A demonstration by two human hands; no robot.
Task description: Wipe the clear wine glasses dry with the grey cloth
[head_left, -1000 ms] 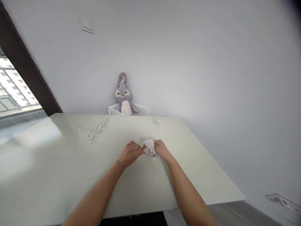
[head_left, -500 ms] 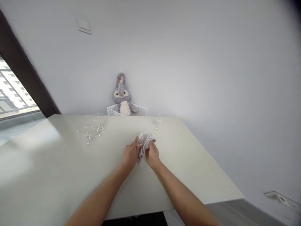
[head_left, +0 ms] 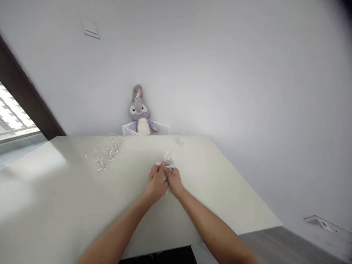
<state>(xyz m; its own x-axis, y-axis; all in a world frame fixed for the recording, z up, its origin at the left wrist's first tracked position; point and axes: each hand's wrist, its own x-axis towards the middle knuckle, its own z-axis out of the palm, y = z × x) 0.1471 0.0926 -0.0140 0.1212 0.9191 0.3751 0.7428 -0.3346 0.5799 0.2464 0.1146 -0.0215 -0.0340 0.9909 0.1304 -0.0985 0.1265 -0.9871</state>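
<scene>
A clear stemmed glass (head_left: 169, 156) points away from me, its bowl standing out beyond my fingers. Around its lower part is a light grey cloth (head_left: 171, 167), mostly hidden by both hands. My left hand (head_left: 157, 181) is closed round the glass's stem end and some of the cloth. Close against it, my right hand (head_left: 175, 181) pinches the cloth at the base of the bowl. The stem and foot are covered by cloth and fingers.
Several clear stemmed glasses (head_left: 100, 161) stand on the white table (head_left: 209, 190) at the left. One smaller glass (head_left: 182, 142) is near the far edge. Behind that edge, a grey plush toy (head_left: 143, 119) sits in a white basket (head_left: 163, 128) against the wall.
Both hands have drawn together and shifted slightly towards me. The cloth has moved from round the bowl down to the stem end, so more of the bowl shows. The view has shifted a little.
</scene>
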